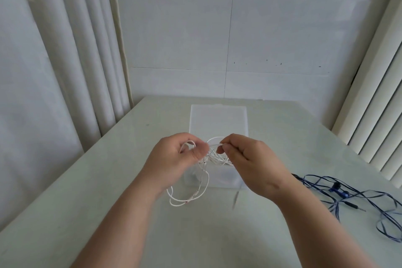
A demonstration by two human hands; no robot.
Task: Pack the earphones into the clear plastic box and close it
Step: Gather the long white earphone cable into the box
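Left hand (185, 154) and right hand (245, 159) both pinch the tangled white earphones (215, 154) just above the open clear plastic box (219, 178), but that loose loop (188, 200) dangling in front (bit blurry) could probably snag outside when the lid (218, 119) closes.

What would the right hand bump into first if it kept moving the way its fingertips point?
Probably the bundle of white earphones it is pinching, then almost at once the left hand, which faces the right hand closely. Depth is hard to judge from this view.
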